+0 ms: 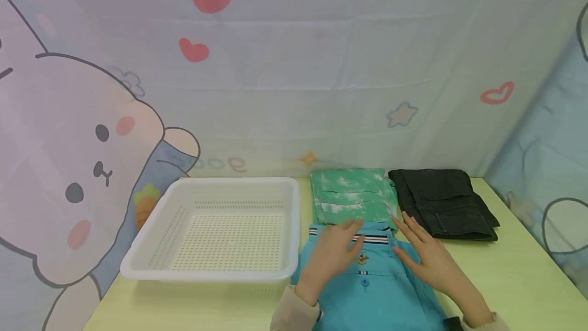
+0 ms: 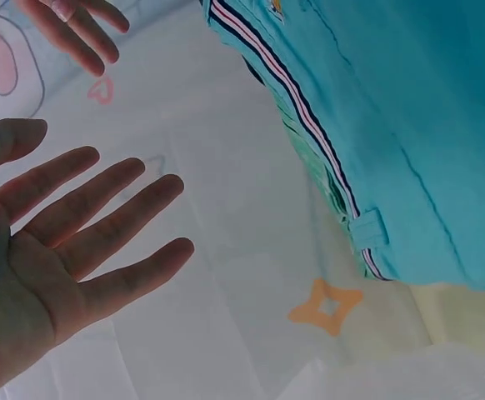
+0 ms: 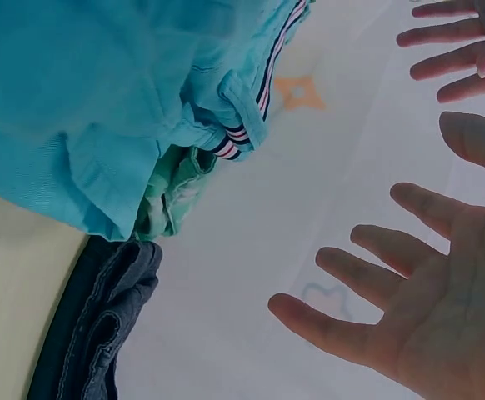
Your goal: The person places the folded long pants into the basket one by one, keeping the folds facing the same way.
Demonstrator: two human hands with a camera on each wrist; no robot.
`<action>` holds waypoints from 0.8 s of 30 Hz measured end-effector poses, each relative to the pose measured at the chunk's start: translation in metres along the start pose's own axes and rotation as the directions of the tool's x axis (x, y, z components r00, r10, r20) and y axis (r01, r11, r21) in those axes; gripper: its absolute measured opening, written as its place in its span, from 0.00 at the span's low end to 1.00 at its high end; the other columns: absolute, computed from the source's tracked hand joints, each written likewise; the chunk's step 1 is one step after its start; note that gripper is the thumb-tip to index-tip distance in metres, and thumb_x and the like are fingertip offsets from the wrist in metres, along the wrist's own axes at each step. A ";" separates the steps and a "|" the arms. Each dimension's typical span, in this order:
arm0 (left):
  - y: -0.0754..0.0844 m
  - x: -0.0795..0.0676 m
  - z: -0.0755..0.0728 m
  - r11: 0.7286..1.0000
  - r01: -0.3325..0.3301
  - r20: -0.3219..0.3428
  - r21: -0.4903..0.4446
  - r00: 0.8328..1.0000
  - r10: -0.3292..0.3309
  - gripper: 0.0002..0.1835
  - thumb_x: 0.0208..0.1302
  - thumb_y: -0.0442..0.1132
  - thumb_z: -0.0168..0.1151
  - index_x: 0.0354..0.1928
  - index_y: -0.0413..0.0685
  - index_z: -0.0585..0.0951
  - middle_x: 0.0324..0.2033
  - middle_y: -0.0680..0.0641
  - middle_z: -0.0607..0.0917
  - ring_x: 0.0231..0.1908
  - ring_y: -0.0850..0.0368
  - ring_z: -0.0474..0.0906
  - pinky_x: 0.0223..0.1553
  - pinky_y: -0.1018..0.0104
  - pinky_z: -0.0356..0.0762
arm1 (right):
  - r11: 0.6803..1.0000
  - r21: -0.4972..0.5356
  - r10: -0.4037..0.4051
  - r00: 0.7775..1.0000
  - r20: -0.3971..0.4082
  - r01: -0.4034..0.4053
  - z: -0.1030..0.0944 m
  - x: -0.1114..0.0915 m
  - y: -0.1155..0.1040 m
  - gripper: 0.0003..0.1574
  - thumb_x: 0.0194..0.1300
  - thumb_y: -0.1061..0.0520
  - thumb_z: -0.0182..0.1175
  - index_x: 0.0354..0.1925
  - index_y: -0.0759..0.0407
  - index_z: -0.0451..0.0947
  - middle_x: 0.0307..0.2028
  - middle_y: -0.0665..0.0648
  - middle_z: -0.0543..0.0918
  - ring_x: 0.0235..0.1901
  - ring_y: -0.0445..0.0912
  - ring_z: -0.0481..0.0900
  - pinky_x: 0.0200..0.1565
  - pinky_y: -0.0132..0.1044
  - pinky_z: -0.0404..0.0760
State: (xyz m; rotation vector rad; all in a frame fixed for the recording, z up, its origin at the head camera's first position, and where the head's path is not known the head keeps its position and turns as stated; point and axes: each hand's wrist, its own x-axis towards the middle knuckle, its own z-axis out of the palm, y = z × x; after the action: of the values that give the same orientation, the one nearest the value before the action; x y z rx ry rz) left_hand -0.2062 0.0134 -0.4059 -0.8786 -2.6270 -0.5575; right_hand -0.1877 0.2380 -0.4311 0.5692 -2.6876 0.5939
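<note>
Blue trousers with a navy, white and pink striped waistband, a small embroidered emblem and a buttoned pocket lie on the table in the head view. Above their waistband, on the left, is my left hand, fingers extended and nothing in its grasp. My right hand is over their right side, its fingers spread and also holding nothing. Both wrist views show a palm, the left hand and the right hand, apart from the cloth. The lower end of the trousers runs out of the head view.
Behind the trousers lies a folded green-and-white garment, partly covered by them. Folded black trousers sit at the back right. A white plastic basket with nothing inside stands left on the pale yellow table. A printed curtain hangs behind.
</note>
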 end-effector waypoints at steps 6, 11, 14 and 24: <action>0.005 -0.005 -0.002 0.997 -0.051 0.056 0.062 0.997 0.048 0.20 0.66 0.47 0.46 0.57 0.51 0.72 0.50 0.48 0.80 0.16 0.67 0.73 0.33 0.71 0.76 | 1.000 0.018 0.018 0.999 0.041 -0.019 -0.001 -0.006 -0.001 0.39 0.60 0.48 0.56 0.66 0.48 0.54 0.63 0.70 0.60 0.56 0.66 0.65 0.42 0.56 0.73; 0.008 -0.010 -0.002 0.998 -0.057 0.141 0.036 0.989 0.052 0.20 0.67 0.48 0.45 0.58 0.54 0.71 0.52 0.50 0.79 0.28 0.64 0.80 0.42 0.66 0.77 | 1.000 0.002 0.012 0.999 0.044 -0.012 0.001 -0.011 0.001 0.39 0.58 0.51 0.58 0.66 0.48 0.55 0.62 0.70 0.61 0.49 0.63 0.74 0.39 0.50 0.75; 0.010 -0.012 -0.001 0.997 -0.070 0.186 0.033 0.980 0.062 0.20 0.67 0.48 0.44 0.59 0.56 0.70 0.52 0.53 0.78 0.34 0.67 0.80 0.41 0.69 0.76 | 1.000 -0.008 0.017 0.999 0.043 -0.017 0.001 -0.013 0.002 0.40 0.58 0.52 0.59 0.66 0.47 0.55 0.62 0.70 0.62 0.43 0.61 0.78 0.36 0.49 0.76; 0.010 -0.019 0.001 0.992 -0.120 0.217 0.026 0.970 0.112 0.18 0.67 0.47 0.45 0.57 0.57 0.72 0.49 0.54 0.80 0.38 0.66 0.79 0.43 0.61 0.76 | 1.000 -0.009 0.027 0.998 0.064 -0.026 -0.002 -0.017 0.000 0.41 0.57 0.52 0.59 0.66 0.46 0.55 0.62 0.68 0.62 0.43 0.60 0.78 0.34 0.47 0.76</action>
State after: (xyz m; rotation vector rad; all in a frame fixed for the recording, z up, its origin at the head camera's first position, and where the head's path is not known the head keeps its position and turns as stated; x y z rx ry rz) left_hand -0.1859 0.0114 -0.4125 -1.1293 -2.7426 -0.3987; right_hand -0.1723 0.2442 -0.4364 0.5605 -2.7604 0.5814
